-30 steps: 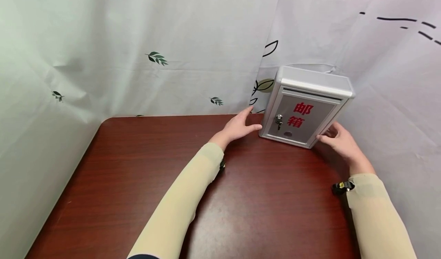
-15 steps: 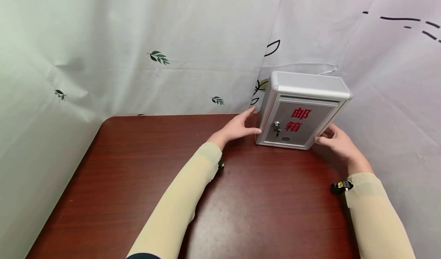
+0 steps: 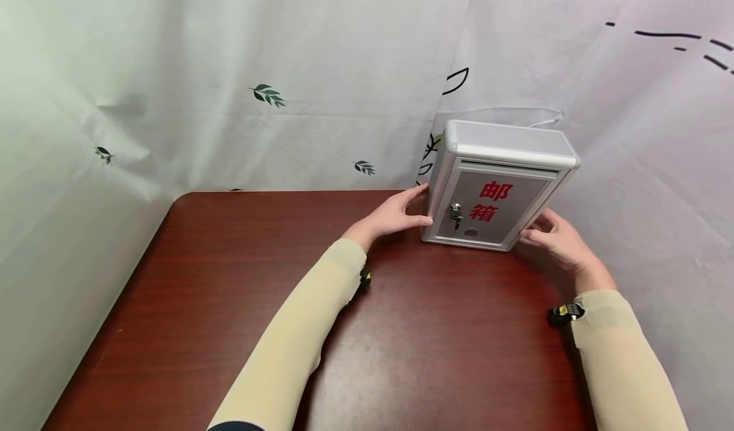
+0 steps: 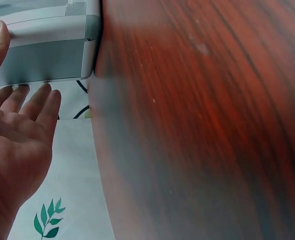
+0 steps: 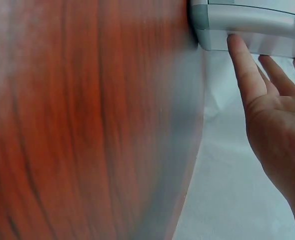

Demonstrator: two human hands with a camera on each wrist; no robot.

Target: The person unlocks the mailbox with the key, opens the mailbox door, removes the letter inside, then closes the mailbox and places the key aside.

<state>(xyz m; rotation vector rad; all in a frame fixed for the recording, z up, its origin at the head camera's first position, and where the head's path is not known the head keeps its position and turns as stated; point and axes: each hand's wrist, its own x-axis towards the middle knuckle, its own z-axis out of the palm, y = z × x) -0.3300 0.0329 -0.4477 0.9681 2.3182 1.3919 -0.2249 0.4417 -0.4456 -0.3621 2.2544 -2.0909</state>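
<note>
A silver-grey metal mailbox (image 3: pixel 512 217) with red characters stands on the table at the back right in the head view. Its door has a lock with a key (image 3: pixel 456 214) on the left and a slot near the top. My left hand (image 3: pixel 391 215) is at the box's left side, thumb near the front edge and fingers stretched out. At the lower right side, my right hand (image 3: pixel 559 245) touches the box with extended fingers. In the right wrist view, fingertips (image 5: pixel 234 40) rest against the metal side. Some right fingers are partly hidden behind the box in the head view.
The dark red wooden table (image 3: pixel 229 278) reaches a white curtain (image 3: pixel 321 67) with leaf prints at the back. Further curtain sheets close in the left and right sides, the right one close to my right hand.
The mailbox has shifted left and slightly nearer, and my right hand has moved left with it. My left fingers are now closer against its left side.
</note>
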